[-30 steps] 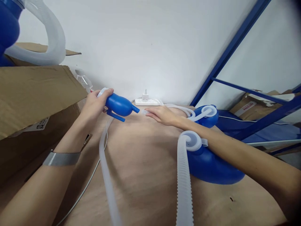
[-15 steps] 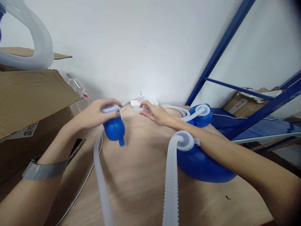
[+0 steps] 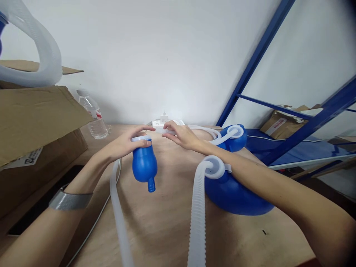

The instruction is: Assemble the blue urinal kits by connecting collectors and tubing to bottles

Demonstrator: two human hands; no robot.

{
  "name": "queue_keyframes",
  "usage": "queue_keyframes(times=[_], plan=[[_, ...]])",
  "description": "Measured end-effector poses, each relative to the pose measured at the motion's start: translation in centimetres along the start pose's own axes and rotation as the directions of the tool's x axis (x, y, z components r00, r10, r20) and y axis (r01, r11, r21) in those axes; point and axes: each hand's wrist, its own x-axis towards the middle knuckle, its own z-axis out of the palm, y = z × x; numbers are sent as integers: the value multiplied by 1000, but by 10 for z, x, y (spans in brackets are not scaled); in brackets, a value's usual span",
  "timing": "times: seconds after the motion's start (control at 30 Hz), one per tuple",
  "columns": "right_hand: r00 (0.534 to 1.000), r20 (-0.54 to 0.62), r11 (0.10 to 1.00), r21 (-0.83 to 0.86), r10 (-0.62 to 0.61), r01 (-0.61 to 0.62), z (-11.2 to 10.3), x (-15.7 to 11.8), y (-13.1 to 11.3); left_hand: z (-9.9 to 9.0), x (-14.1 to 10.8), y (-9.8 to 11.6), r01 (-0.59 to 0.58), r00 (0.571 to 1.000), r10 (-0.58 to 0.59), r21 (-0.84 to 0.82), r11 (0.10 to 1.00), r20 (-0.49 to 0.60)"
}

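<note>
My left hand (image 3: 119, 144) is closed around the white-collared top of a small blue bulb-shaped bottle (image 3: 144, 165). The bottle hangs above the wooden table, its narrow ribbed spout pointing down. Just to its right, my right hand (image 3: 182, 136) pinches the end of a translucent white hose (image 3: 204, 129), partly hidden by the fingers. This hose seems to loop back to a blue container (image 3: 237, 142) with a white cap. Under my right forearm lies a larger blue container (image 3: 236, 198), with a ribbed white hose (image 3: 198, 207) joined to its cap.
On the left are an open cardboard box (image 3: 41, 122), a clear plastic bottle (image 3: 96, 118) and a dark flat device (image 3: 47, 204). Another white tube (image 3: 120, 218) and a thin cable run towards me. A power strip (image 3: 158, 124) sits by the wall. Blue metal shelving (image 3: 278, 133) stands right.
My left hand has carried the blue bottle rightward, closer to my right hand. The bottle hangs slightly lower in view. My right hand keeps its pinch on the hose end.
</note>
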Motion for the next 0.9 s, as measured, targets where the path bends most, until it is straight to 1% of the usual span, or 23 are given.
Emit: queue_keyframes(times=[0.13,0.33,0.4,0.43,0.5,0.57,0.6,0.63,0.7,0.8,0.9], plan=[[1000,-11,1000,-16,2,-3,1,1,2,5,1,0,30,1000,-30,-19,999,-8],[1000,9,998,-61,-20,21,1,1,5,12,1,7,44,998,-43,-32,999,55],[999,4,997,-73,-34,34,1,0,5,17,1,8,69,995,-62,-103,992,73],[999,5,996,-77,-43,43,1,0,5,20,1,8,92,993,-77,-178,980,88],[998,12,995,-84,-61,62,0,0,5,26,1,8,153,985,-109,-385,910,134],[996,30,992,-98,-81,84,0,0,4,31,1,6,204,976,-125,-567,798,177],[995,41,989,-110,-92,96,0,0,4,33,1,6,218,974,-127,-626,748,188],[993,52,987,-122,-101,107,0,0,3,34,1,5,228,972,-129,-665,711,195],[992,67,984,-136,-109,117,0,0,3,36,1,3,243,969,-133,-704,668,208],[992,69,985,-125,-107,115,0,-1,2,39,1,-1,250,967,-125,-733,633,222],[991,54,986,-110,-123,128,1,-1,2,41,2,-6,238,971,-124,-763,601,205]])
